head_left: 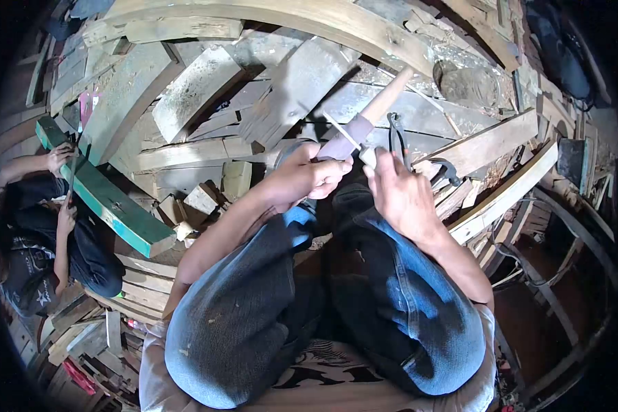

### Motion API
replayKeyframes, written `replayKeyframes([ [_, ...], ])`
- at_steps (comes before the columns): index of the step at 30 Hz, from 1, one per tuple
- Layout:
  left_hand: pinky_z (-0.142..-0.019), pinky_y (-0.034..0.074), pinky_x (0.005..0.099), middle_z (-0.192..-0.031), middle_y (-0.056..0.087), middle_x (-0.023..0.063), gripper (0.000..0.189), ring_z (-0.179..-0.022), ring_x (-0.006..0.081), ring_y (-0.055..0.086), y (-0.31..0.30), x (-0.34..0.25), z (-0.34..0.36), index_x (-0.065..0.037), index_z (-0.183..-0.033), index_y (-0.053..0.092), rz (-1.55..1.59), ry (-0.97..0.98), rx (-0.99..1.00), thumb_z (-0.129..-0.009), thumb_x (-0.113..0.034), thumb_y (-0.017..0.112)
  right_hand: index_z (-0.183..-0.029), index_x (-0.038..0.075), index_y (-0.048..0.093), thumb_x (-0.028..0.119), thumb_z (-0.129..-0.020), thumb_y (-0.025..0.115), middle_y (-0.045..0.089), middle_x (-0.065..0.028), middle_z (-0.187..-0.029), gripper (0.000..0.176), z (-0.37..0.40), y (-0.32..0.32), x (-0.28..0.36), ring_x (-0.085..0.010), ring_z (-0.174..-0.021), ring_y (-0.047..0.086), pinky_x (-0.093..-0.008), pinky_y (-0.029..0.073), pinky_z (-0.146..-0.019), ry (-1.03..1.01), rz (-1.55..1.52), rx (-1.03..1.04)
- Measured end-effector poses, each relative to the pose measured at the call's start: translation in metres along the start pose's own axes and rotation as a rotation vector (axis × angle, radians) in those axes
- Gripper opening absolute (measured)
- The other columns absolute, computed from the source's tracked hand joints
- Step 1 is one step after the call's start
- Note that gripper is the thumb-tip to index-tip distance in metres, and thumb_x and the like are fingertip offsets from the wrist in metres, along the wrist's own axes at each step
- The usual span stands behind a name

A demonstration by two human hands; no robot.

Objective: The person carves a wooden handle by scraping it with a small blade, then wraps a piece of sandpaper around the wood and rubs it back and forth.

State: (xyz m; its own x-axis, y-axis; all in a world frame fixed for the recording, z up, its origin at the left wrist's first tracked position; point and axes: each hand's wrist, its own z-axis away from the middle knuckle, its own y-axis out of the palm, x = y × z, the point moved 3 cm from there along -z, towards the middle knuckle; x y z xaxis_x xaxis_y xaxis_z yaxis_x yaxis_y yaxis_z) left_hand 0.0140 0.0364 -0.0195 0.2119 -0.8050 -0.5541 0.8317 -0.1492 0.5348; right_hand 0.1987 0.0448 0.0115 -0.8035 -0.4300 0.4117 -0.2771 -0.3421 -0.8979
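Note:
My left hand (312,175) is closed, its fingers wrapped at the lower end of a wooden-handled tool (384,98). The tool has a purplish-grey section (342,140) beside my fingers, and its bare wooden part slants up to the right. In my right hand (404,199), also closed, is the pale grip of a thin rod (338,127), which looks like a file. The rod points up and left and overlaps the purplish-grey section in this view. Just beyond my right hand lie pincers (396,130) with dark and orange handles. To its right is a dark claw hammer head (448,172).
Boards and curved timbers (268,15) lie ahead, with wood offcuts (202,198) scattered between. A long plank (505,189) slants on the right. At left, another person (38,240) sits with both hands at a green-painted beam (110,196). Curved frame ribs (546,295) stand at lower right.

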Motion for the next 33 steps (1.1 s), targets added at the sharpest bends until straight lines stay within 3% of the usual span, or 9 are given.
replayKeyframes([
  [5,-0.043,0.028,0.0216,-0.064,0.045,-0.0032,0.021,-0.049,0.0042,0.040,0.001,0.001,-0.002,0.002,-0.103,0.056,0.023,-0.031,-0.032,-0.091,-0.015,0.061,-0.106,0.004,0.050,0.019,-0.093,0.062,0.062,-0.0204,-0.070,0.023,-0.011,-0.012,-0.011,-0.0392,-0.056,0.064,-0.0481,0.050,-0.046,0.090,0.022,-0.046],
  [10,-0.045,0.029,0.0209,-0.067,0.046,-0.0032,0.025,-0.049,0.0045,0.040,0.003,-0.003,0.000,0.003,-0.111,0.054,0.060,-0.014,0.017,-0.093,-0.013,0.062,-0.118,0.005,0.053,0.019,-0.094,0.061,0.066,-0.0240,-0.079,0.029,-0.007,-0.018,-0.010,-0.0438,-0.065,0.065,-0.0495,0.052,-0.054,0.060,-0.192,-0.057],
  [14,-0.045,0.028,0.0212,-0.068,0.046,-0.0033,0.020,-0.052,0.0034,0.039,0.004,-0.005,0.001,0.001,-0.107,0.054,0.047,0.061,0.085,-0.095,-0.014,0.061,-0.118,0.003,0.054,0.020,-0.095,0.060,0.067,-0.0262,-0.087,0.029,-0.006,-0.018,-0.011,-0.0456,-0.069,0.065,-0.0516,0.052,-0.059,0.104,-0.254,-0.078],
  [15,-0.045,0.029,0.0221,-0.067,0.045,-0.0050,0.016,-0.052,0.0034,0.039,0.006,-0.008,0.003,-0.006,-0.090,0.054,0.041,0.042,0.053,-0.096,-0.020,0.061,-0.117,0.003,0.053,0.020,-0.095,0.060,0.067,-0.0261,-0.086,0.029,-0.006,-0.018,-0.011,-0.0458,-0.069,0.065,-0.0516,0.052,-0.060,0.109,-0.261,-0.076],
  [18,-0.043,0.027,0.0220,-0.063,0.046,-0.0037,0.015,-0.049,0.0032,0.038,0.005,-0.008,0.001,-0.002,-0.103,0.055,-0.052,0.112,0.098,-0.097,-0.016,0.059,-0.116,0.002,0.053,0.019,-0.095,0.059,0.067,-0.0260,-0.084,0.028,-0.007,-0.024,-0.010,-0.0460,-0.068,0.065,-0.0515,0.052,-0.061,0.067,-0.268,-0.107],
  [22,-0.043,0.029,0.0227,-0.062,0.044,-0.0028,0.025,-0.047,0.0046,0.038,0.012,-0.020,0.002,-0.006,-0.094,0.052,-0.139,0.193,0.155,-0.104,-0.030,0.051,-0.108,0.001,0.053,0.020,-0.096,0.058,0.065,-0.0259,-0.077,0.024,-0.009,-0.036,-0.008,-0.0455,-0.065,0.064,-0.0510,0.049,-0.055,0.037,-0.281,-0.145],
  [24,-0.045,0.032,0.0235,-0.062,0.043,-0.0021,0.028,-0.047,0.0058,0.038,0.016,-0.028,0.005,-0.003,-0.107,0.050,-0.198,0.215,0.164,-0.106,-0.031,0.044,-0.108,0.001,0.053,0.022,-0.096,0.058,0.065,-0.0249,-0.072,0.025,-0.008,-0.044,-0.006,-0.0456,-0.066,0.064,-0.0523,0.049,-0.055,0.089,-0.202,-0.108],
  [28,-0.046,0.034,0.0233,-0.064,0.044,-0.0010,0.033,-0.047,0.0073,0.039,0.027,-0.044,0.021,-0.002,-0.112,0.048,-0.278,0.253,0.179,-0.107,-0.034,0.039,-0.114,0.001,0.053,0.019,-0.094,0.058,0.066,-0.0268,-0.080,0.028,-0.003,-0.070,0.008,-0.0454,-0.069,0.065,-0.0521,0.051,-0.059,-0.015,-0.178,-0.241],
  [33,-0.047,0.035,0.0236,-0.067,0.046,-0.0015,0.039,-0.050,0.0073,0.041,0.049,-0.068,0.063,-0.002,-0.112,0.050,-0.455,0.339,0.161,-0.106,-0.040,0.041,-0.106,0.003,0.058,0.023,-0.092,0.063,0.067,-0.0250,-0.084,0.025,0.014,-0.116,0.034,-0.0445,-0.073,0.066,-0.0499,0.051,-0.060,-0.075,-0.169,-0.319],
])
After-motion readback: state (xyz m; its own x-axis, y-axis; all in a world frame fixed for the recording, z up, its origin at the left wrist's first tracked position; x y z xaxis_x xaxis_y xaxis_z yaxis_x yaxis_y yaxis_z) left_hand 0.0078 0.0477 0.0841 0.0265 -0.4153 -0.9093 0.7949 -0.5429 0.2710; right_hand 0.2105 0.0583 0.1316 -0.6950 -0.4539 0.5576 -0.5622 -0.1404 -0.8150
